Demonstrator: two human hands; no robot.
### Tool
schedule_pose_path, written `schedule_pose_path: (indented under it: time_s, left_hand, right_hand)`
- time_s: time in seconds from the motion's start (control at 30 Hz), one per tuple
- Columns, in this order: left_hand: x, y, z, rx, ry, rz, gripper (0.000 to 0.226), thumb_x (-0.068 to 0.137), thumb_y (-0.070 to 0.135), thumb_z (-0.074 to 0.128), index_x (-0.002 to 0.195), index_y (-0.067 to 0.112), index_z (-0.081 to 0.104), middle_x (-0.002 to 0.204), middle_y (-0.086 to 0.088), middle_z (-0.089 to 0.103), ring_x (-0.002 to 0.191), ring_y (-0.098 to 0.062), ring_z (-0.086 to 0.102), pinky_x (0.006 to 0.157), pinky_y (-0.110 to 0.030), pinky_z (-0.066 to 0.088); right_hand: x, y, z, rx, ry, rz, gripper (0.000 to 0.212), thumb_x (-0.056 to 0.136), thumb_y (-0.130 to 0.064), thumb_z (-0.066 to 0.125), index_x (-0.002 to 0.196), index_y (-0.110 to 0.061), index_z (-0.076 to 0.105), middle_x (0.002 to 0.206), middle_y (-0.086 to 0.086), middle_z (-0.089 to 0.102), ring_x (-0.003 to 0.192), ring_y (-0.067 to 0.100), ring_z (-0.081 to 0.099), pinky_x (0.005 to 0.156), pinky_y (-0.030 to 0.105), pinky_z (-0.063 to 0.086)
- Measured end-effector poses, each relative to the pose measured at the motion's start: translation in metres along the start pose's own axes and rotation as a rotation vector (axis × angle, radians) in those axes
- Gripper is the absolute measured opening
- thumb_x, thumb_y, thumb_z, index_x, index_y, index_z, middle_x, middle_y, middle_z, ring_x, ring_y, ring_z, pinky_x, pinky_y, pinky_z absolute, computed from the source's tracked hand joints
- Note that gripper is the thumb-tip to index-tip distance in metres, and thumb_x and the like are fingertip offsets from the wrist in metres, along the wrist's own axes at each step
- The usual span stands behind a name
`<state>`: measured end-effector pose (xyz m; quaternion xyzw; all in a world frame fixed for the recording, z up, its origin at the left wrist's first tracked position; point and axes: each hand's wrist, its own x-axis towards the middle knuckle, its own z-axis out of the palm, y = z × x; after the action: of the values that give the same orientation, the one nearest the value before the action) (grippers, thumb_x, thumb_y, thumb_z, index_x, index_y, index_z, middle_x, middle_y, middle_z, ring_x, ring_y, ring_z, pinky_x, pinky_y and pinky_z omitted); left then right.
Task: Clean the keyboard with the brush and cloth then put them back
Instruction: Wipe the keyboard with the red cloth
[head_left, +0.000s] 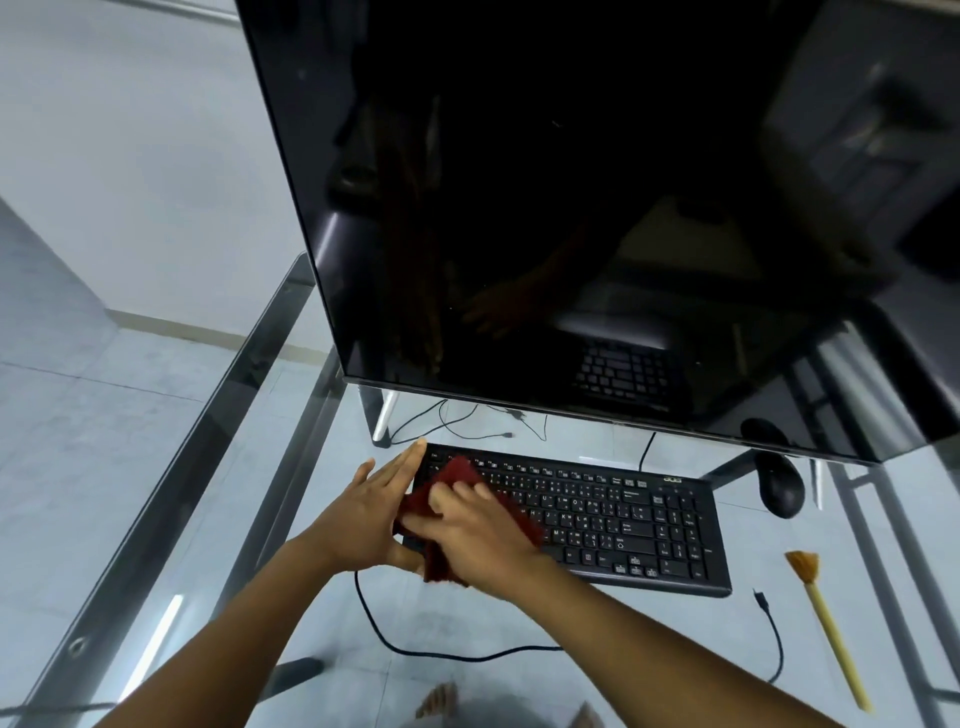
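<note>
One right hand (483, 540), fingers (445, 500) on cloth (460, 470)

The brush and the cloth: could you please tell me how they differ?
The cloth is dark red and crumpled; the brush is a straight yellow stick with tan bristles. The cloth lies on the keyboard, at its left end, under the right hand; the brush lies untouched on the glass desk, right of the keyboard. Both are cleaning tools.
</note>
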<state>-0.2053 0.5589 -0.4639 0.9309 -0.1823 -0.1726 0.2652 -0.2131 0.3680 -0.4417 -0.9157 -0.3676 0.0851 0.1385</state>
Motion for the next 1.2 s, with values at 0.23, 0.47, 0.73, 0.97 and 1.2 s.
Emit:
schedule_pose_path:
  time_s: [0.23, 0.47, 0.73, 0.97, 1.2]
  left_hand:
    - [0.0, 0.0, 0.0, 0.0, -0.004, -0.016, 0.145, 0.048, 0.08, 0.071, 0.15, 0.028, -0.02, 0.161, 0.008, 0.005, 0.146, -0.004, 0.006, 0.119, -0.036, -0.004]
    - [0.003, 0.001, -0.003, 0.001, -0.016, -0.008, 0.145, 0.05, 0.079, 0.071, 0.15, 0.026, -0.019, 0.162, 0.008, 0.004, 0.147, -0.005, 0.005, 0.118, -0.035, -0.005]
    - [0.001, 0.005, -0.004, 0.031, -0.03, -0.011, 0.146, 0.049, 0.077, 0.073, 0.151, 0.023, -0.016, 0.162, 0.008, -0.001, 0.147, -0.004, 0.001, 0.12, -0.04, 0.0]
    - [0.0, 0.003, -0.004, 0.054, -0.037, -0.015, 0.145, 0.05, 0.078, 0.07, 0.151, 0.023, -0.018, 0.162, 0.008, -0.005, 0.147, -0.006, -0.001, 0.12, -0.042, 0.0]
    - [0.001, 0.002, -0.003, 0.069, -0.037, -0.01, 0.145, 0.048, 0.083, 0.064, 0.149, 0.024, -0.022, 0.161, 0.009, -0.01, 0.147, -0.004, -0.004, 0.119, -0.04, -0.003]
  right_hand:
    - [0.004, 0.012, -0.008, 0.058, 0.146, 0.391, 0.063, 0.088, -0.011, 0.059, 0.144, -0.032, 0.04, 0.108, 0.002, 0.051, 0.099, 0.026, 0.049, 0.085, 0.039, 0.039]
    - [-0.044, 0.036, -0.004, 0.077, 0.231, 0.418, 0.054, 0.081, -0.007, 0.069, 0.128, -0.031, 0.06, 0.091, -0.002, 0.053, 0.081, 0.022, 0.054, 0.07, 0.034, 0.046]
    - [-0.054, 0.026, -0.003, 0.139, 0.078, 0.23, 0.047, 0.091, -0.018, 0.054, 0.132, -0.041, 0.052, 0.093, -0.004, 0.053, 0.078, 0.018, 0.054, 0.065, 0.027, 0.043]
    - [-0.068, 0.008, 0.009, 0.091, -0.046, 0.133, 0.058, 0.087, -0.017, 0.064, 0.139, -0.037, 0.046, 0.098, -0.004, 0.049, 0.088, 0.018, 0.045, 0.073, 0.029, 0.036]
    - [-0.071, -0.002, 0.018, 0.12, 0.179, 0.394, 0.064, 0.067, -0.007, 0.081, 0.125, -0.028, 0.062, 0.092, -0.004, 0.053, 0.079, 0.017, 0.054, 0.071, 0.033, 0.05]
